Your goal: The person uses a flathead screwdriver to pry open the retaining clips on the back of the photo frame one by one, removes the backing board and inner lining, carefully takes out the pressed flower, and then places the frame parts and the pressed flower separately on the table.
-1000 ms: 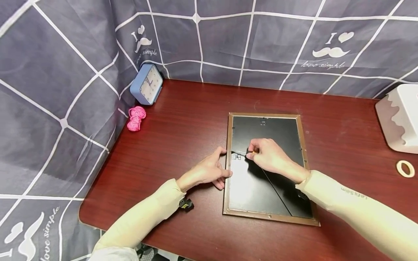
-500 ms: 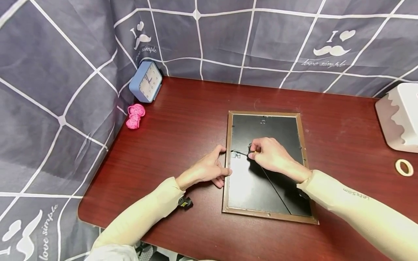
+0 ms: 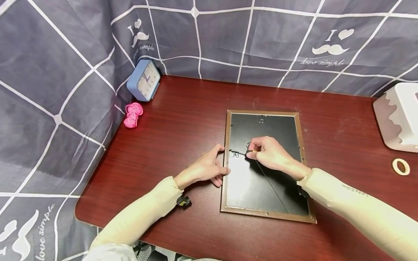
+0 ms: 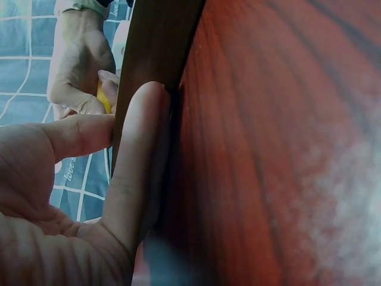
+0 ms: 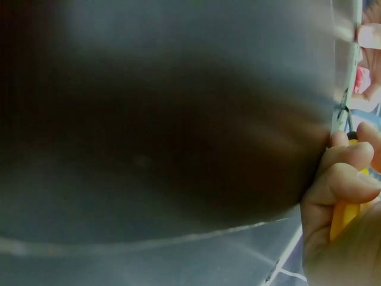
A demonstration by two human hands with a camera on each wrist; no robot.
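A brown picture frame (image 3: 226,159) lies face down on the red-brown table (image 3: 183,119), its black backing board (image 3: 261,177) up. My right hand (image 3: 266,152) grips a small yellow-handled screwdriver (image 5: 345,217) whose thin metal shaft (image 3: 237,151) points left to a clip at the frame's left rail. My left hand (image 3: 209,166) rests on the table against that rail, thumb and fingers (image 4: 140,155) pressing the frame's outer edge (image 4: 158,47). The right wrist view is mostly filled by the blurred dark backing (image 5: 166,119).
A blue alarm clock (image 3: 143,79) and a pink cord bundle (image 3: 132,114) sit at the table's back left by the checked grey cloth (image 3: 65,72). A white box (image 3: 396,116) and a tape ring (image 3: 400,166) lie at the right edge.
Both hands hold nearly the same places; the right hand with the screwdriver has shifted only slightly at the clip. The head camera has drifted a little.
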